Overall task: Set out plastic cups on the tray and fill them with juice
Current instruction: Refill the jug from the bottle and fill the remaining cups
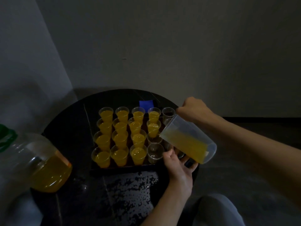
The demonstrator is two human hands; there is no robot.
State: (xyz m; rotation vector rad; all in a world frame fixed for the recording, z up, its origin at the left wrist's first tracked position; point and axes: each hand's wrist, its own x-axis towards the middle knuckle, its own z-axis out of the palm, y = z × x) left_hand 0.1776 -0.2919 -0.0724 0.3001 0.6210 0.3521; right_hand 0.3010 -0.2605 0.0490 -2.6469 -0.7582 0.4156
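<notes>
Head view: right hand (pixel 193 110) grips tilted jug (pixel 192 141) above left hand (pixel 177 165) holding cup (pixel 180 154).

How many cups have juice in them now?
14. Filled cups: all four in each of the three left columns, plus the far two in the fourth column. The jug hides part of the right column, so a filled one may be hidden there.

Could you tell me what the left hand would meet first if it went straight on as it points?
Probably the clear cup at the tray's near right corner, beneath the tilted jug; the left hand is almost there. Depth is unclear: the jug may come first.
</notes>
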